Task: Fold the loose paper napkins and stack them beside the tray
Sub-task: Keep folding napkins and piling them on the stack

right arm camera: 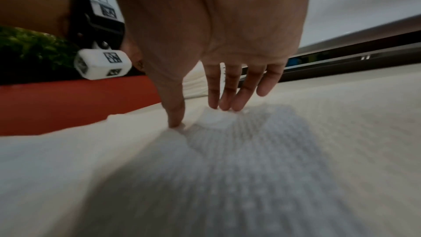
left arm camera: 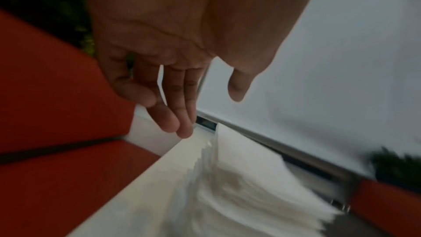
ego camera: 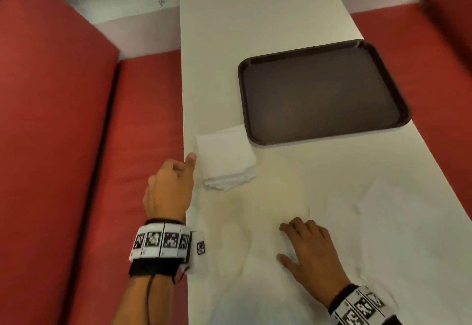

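**Blur and cropped edges**

In the left wrist view the stack of folded napkins (left arm camera: 239, 177) below the fingers (left arm camera: 168, 120) smears into blur, so its layers cannot be counted. The loose napkin (right arm camera: 227, 168) under the right hand's fingers (right arm camera: 237, 104) blurs toward the camera, its near edge cut off.

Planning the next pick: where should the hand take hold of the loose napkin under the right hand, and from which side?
Pinch the loose napkin at the ridge bunched up between thumb and fingertips of the right hand, from above. The rest lies flat on the table, offering no edge.
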